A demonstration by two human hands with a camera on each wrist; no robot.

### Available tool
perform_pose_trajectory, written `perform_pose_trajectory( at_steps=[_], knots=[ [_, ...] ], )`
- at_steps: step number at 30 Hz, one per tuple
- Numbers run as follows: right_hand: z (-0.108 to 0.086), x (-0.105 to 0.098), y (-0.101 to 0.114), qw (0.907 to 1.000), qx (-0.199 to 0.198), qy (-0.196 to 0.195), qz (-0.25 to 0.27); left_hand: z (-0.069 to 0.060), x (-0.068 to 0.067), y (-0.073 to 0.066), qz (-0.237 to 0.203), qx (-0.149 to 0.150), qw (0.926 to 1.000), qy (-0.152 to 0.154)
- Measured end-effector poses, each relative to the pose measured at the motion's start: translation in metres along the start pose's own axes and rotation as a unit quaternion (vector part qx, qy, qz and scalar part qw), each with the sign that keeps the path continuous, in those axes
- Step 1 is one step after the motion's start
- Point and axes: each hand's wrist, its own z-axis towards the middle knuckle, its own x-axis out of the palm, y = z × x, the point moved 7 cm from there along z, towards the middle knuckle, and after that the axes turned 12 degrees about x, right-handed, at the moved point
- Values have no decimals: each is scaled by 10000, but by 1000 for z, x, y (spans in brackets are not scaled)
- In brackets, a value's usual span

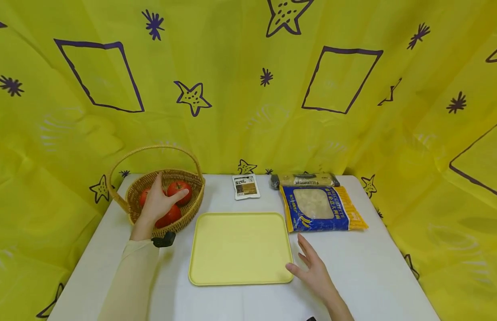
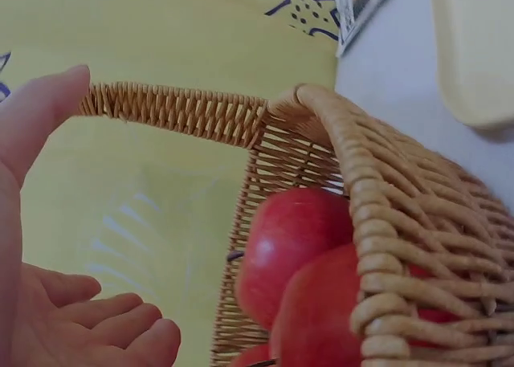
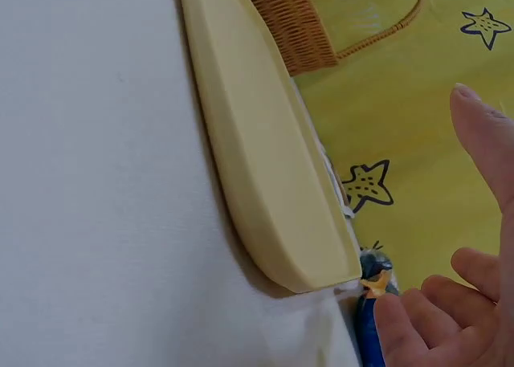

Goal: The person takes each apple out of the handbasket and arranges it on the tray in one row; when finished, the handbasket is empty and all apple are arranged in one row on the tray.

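Note:
In the head view a wicker basket [image 1: 197, 203] with red tomatoes [image 1: 179, 192] stands at the table's left. My left hand [image 1: 158, 203] is over the basket, thumb and fingers spread, and hides part of the tomatoes. The left wrist view shows this hand [image 2: 88, 303] with a gap between it and the tomatoes [image 2: 293, 238]. My right hand [image 1: 314, 274] hovers by the right edge of a yellow tray [image 1: 242, 249], holding nothing; its fingers are relaxed in the right wrist view, where the tray [image 3: 265, 142] lies beside the hand [image 3: 450, 303].
Behind the tray lies a small white packet [image 1: 246, 187]. A blue and yellow pasta bag [image 1: 318, 208] lies to the right, with a spaghetti pack [image 1: 306, 179] behind it. The basket's tall handle [image 1: 164, 147] arches above its rim. A yellow patterned curtain [image 1: 232, 133] surrounds the white table [image 1: 373, 263].

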Motion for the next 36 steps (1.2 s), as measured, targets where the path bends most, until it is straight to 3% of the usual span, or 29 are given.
perform_pose_trajectory(
  at_steps=[5, 12, 23, 30, 36],
  knots=[
    [-9, 6, -11, 9992, 246, -45, 300, 4, 4, 12, -371, -360, 9986, 49],
    [-14, 11, -24, 9964, 751, -81, 388, 14, 13, 22, -703, -505, 9961, 184],
    [-17, 18, -31, 9979, 610, -161, 115, 27, 19, 34, -541, -710, 9952, 399],
    [-18, 22, -39, 9943, 1057, -47, 101, 34, 21, 36, -253, -803, 9930, 830],
    [-20, 22, -37, 9960, 889, -74, -10, 42, 25, 33, -29, -805, 9895, 1203]
  ],
)
